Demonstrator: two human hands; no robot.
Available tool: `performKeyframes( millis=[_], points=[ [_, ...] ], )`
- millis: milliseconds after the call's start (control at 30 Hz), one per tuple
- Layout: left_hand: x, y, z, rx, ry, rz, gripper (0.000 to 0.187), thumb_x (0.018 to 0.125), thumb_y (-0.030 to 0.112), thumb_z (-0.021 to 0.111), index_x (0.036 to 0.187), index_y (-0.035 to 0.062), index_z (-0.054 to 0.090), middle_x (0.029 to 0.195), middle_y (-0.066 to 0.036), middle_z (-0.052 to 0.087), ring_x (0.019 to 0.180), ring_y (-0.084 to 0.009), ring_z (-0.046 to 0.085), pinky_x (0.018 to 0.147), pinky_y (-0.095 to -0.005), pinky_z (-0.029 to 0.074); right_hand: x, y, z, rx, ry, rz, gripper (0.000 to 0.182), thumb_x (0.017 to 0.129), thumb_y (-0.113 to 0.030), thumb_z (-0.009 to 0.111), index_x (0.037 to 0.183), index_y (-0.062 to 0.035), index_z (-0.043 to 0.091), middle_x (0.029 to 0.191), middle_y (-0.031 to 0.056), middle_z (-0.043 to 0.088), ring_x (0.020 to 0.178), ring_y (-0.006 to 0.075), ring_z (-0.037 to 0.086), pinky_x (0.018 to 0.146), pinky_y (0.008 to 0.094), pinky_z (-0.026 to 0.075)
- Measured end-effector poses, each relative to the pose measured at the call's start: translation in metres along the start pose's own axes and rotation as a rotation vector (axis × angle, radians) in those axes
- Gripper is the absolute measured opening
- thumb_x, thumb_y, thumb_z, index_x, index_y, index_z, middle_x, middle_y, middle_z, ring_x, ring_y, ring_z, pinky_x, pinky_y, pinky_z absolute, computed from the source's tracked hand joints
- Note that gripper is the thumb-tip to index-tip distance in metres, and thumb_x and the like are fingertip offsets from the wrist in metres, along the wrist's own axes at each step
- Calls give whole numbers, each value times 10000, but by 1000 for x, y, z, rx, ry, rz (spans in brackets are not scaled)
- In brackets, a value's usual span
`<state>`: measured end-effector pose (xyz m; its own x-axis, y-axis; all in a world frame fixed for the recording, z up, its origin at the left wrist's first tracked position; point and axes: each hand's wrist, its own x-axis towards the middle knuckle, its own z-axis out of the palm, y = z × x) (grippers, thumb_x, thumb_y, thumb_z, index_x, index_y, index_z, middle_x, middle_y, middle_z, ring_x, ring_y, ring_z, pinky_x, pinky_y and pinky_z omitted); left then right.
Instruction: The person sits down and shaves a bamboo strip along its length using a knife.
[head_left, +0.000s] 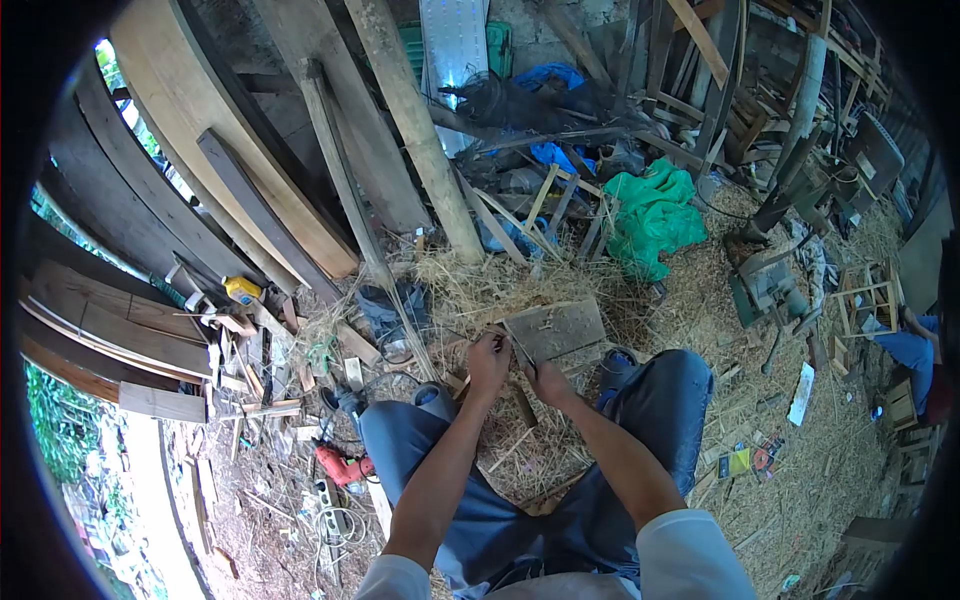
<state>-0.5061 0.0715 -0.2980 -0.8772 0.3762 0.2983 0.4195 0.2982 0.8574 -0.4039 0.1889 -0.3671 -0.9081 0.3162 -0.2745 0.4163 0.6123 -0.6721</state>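
My left hand [489, 362] is closed, its fingers pinched together in front of my knees; what they hold is too small to make out. Just to its right, my right hand [553, 384] is wrapped round a thin dark bar-like tool [522, 352] that slants up toward my left fingers. Whether it is a file or a blade cannot be told. Beyond both hands a flat wooden board [560, 330] lies on the shavings. A short piece of wood [524, 408] is below and between my hands, partly hidden.
A red power tool [343, 466] and a power strip with a white cable [335, 520] lie at the left. Long planks [230, 150] lean at the upper left. A green sheet [655, 218] lies ahead. A metal machine [770, 285] stands at the right, near another person's leg [905, 350].
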Motion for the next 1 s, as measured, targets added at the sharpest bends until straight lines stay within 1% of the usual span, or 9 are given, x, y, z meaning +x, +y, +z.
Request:
performKeyframes(
  millis=[67,200,267,333,400,433,633,700,1000],
  points=[
    [-6,0,-2,25,1,2,104,779,39,643,878,16,618,764,-197,647,732,-333,658,615,-374,496,20,42,35,-108,-136,-37,354,929,-265,418,922,17,631,878,275,625,865,446,594,741,503,479],
    [-5,1,-7,17,-6,12,96,783,36,639,869,6,608,758,-195,651,714,-326,661,604,-365,496,0,1,-5,-69,-209,90,357,930,-267,420,917,23,628,879,276,625,873,440,597,734,500,485],
    [1,8,-5,-46,5,-13,93,783,35,639,864,3,605,753,-192,652,709,-319,663,600,-360,495,-3,-7,-5,11,10,-63,364,931,-269,417,902,22,633,877,274,626,863,434,602,720,494,488],
    [-1,9,-6,65,-58,-54,51,825,22,622,856,-15,603,780,-124,680,776,-168,683,709,-272,528,0,18,4,-112,-45,-102,362,929,-271,423,896,22,633,870,268,629,840,428,608,714,493,492],
    [-5,16,-5,55,-48,-34,74,810,30,631,863,-15,609,751,-152,663,723,-224,673,655,-308,510,-3,27,-2,-55,-179,158,336,916,-265,449,880,15,630,856,264,631,790,400,624,709,492,501],
    [-4,20,-7,44,-35,-9,97,794,38,640,871,-16,615,721,-179,647,670,-281,664,602,-344,493,2,30,6,-50,-176,156,336,916,-265,449,880,15,630,856,264,631,790,400,624,709,492,501],
    [-5,19,-4,67,61,-80,97,794,43,639,847,-33,613,718,-161,649,656,-258,655,608,-320,490,10,5,31,-55,-51,-2,407,946,-303,436,841,45,619,738,288,595,711,459,590,625,513,454],
    [-4,17,-2,47,79,-95,94,793,44,638,843,-32,613,724,-159,652,662,-244,654,612,-319,488,3,-25,26,245,235,-181,385,940,-284,450,840,54,606,746,298,591,741,474,580,641,527,446],
    [-6,-1,-1,-45,121,-150,102,789,46,636,835,-40,608,713,-155,649,647,-211,642,614,-319,487,3,-6,25,81,132,-41,361,943,-284,437,907,35,602,777,293,602,767,461,596,655,520,475]
  ],
)
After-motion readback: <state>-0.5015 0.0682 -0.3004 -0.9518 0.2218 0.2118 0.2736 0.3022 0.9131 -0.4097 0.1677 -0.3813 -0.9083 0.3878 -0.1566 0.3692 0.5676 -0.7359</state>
